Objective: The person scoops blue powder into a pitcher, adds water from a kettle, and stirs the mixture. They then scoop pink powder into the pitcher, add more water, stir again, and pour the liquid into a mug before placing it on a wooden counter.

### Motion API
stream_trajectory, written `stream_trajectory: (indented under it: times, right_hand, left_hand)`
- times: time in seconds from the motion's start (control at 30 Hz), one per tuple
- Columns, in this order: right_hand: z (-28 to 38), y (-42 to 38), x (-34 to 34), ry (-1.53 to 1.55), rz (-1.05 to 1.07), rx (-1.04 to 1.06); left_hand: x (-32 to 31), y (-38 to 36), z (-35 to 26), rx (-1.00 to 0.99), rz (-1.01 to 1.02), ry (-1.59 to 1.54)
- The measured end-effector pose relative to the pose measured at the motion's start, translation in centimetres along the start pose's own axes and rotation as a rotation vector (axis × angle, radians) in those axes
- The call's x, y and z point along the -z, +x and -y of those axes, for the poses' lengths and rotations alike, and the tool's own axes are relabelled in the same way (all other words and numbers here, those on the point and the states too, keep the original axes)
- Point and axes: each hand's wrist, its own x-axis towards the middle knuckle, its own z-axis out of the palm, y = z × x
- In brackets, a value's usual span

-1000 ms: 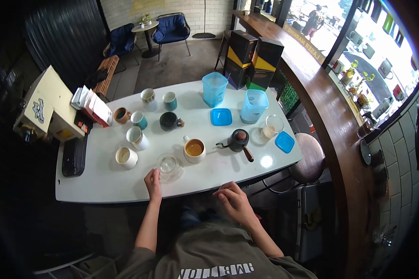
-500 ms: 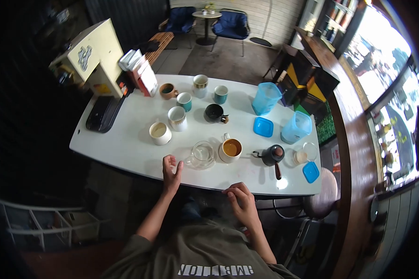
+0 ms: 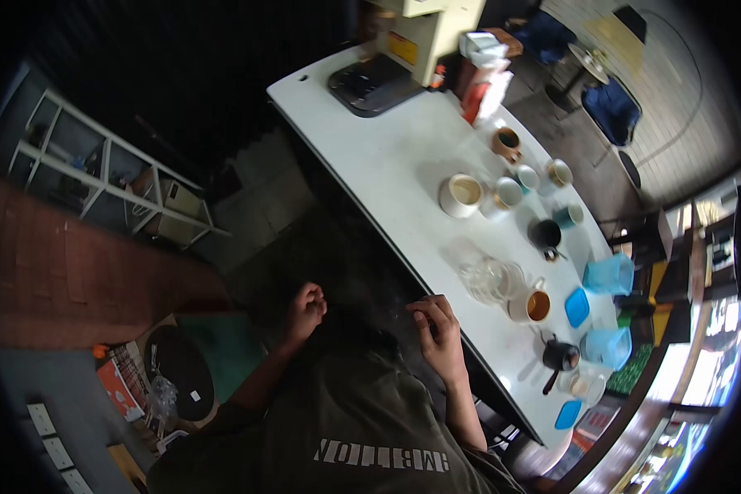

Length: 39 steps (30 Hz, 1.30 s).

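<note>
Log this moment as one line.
left hand: nothing visibly held | right hand: nothing visibly held, near table edge | glass vessel: on table, beside orange-lined mug

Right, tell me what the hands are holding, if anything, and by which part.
Nothing is visibly held: the left hand and the right hand both look empty, fingers loosely curled.

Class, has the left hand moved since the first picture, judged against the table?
Yes: the left hand has drawn back from the glass, away past the near edge of the table.
</note>
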Motion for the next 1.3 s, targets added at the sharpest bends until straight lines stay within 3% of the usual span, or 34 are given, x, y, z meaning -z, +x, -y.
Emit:
stream_trajectory:
  times: [0.07,0.13,0.27,0.33,0.43,0.67,0.77,0.83,0.97,1.03,1.13,1.3]
  right_hand:
    - [1.6,2.9,-2.4,-0.022,0.079,0.106]
    - [2.9,6.1,-5.7,-0.022,0.149,0.171]
    - [6.0,11.8,-14.5,0.041,0.315,0.247]
    - [6.7,14.3,-19.7,0.066,0.441,0.236]
    - [8.4,17.3,-26.9,0.019,0.544,0.214]
    - [12.0,24.3,-37.9,0.031,0.653,0.224]
    - [11.4,27.5,-40.3,0.007,0.643,0.222]
    - [11.0,29.5,-41.5,-0.011,0.654,0.107]
    - [7.5,34.8,-43.5,0.022,0.66,0.116]
    - [5.8,38.4,-44.7,0.092,0.667,0.123]
    - [4.7,44.9,-47.3,0.094,0.599,0.096]
    - [8.8,57.3,-48.6,0.176,0.426,0.115]
  left_hand:
    - [4.2,-0.6,0.7,0.095,-0.114,-0.17]
    - [9.0,-1.2,0.9,0.23,-0.202,0.146]
    - [16.9,-1.6,1.1,0.072,-0.379,0.238]
    - [20.8,-1.3,-1.0,0.214,-0.411,0.094]
    - [26.5,0.4,-2.9,0.265,-0.47,-0.078]
    - [38.3,6.1,-5.2,0.217,-0.493,-0.265]
    - [41.8,9.7,-5.8,0.276,-0.511,-0.197]
    - [43.9,12.5,-5.7,0.312,-0.482,-0.209]
    - [47.2,18.3,-6.1,0.27,-0.398,-0.252]
    - [48.4,22.0,-7.6,0.342,-0.381,-0.185]
    - [50.2,29.1,-9.0,0.392,-0.368,-0.095]
    - [52.4,45.1,-13.5,0.351,-0.19,-0.078]
